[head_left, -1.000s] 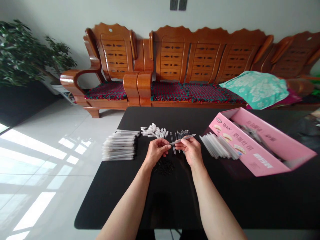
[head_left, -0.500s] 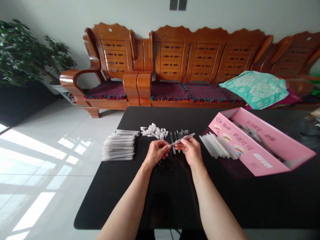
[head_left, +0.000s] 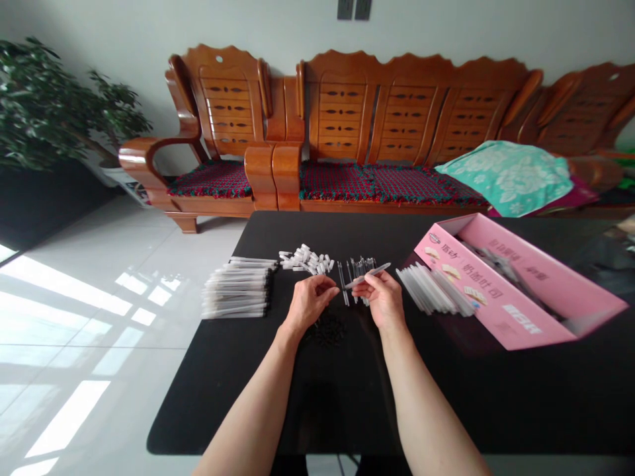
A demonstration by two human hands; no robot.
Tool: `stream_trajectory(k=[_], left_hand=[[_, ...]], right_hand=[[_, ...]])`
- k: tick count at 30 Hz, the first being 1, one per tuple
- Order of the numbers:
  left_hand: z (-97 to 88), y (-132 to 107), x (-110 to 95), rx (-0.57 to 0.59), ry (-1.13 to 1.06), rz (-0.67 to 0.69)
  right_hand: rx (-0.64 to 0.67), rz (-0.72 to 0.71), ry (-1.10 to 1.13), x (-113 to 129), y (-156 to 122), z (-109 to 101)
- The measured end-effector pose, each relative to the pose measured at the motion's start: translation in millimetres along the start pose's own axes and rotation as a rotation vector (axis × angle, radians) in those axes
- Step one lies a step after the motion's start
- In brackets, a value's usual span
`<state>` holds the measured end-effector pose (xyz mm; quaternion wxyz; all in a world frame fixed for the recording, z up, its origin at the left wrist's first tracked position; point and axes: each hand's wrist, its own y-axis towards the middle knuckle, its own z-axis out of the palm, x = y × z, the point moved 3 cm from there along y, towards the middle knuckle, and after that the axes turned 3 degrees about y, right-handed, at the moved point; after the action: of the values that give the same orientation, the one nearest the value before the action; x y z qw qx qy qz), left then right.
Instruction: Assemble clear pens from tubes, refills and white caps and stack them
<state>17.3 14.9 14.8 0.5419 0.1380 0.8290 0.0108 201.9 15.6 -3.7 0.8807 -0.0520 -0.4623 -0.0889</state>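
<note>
My right hand point(head_left: 383, 297) pinches a pale pen barrel point(head_left: 368, 276), which slants up to the right. Close to the barrel's lower left end is my left hand point(head_left: 311, 301), thumb and fingers pressed together; whatever it may hold is too small to make out. A gap shows between its fingertips and the barrel. Beneath the left hand lies a heap of small black pieces point(head_left: 328, 332). Thin pen refills point(head_left: 360, 266) lie beyond the hands, partly covered by the right one. Small white caps point(head_left: 307, 259) are piled behind the left hand.
Pens with black ends point(head_left: 237, 289) are stacked at the left on the black table point(head_left: 223, 383). To the right, more pale barrels point(head_left: 434, 289) lie against a pink open box point(head_left: 516, 291) with grey things inside. A wooden bench point(head_left: 342, 119) stands behind the table.
My right hand has shifted slightly right with the pen barrel. My left fingertips, which were at the barrel's end, are now apart from it.
</note>
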Motion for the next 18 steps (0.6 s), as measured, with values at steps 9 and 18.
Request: stream_trajectory(k=[9,18], left_hand=[[-15.9,0,10,0.194,0.134,-0.042],[-24.9,-3,14,0.359,0.111,-0.100]], right_hand=[[0.006,0.006,-0.026,1,0,0],[0.009,0.005,-0.025,2,-1,0]])
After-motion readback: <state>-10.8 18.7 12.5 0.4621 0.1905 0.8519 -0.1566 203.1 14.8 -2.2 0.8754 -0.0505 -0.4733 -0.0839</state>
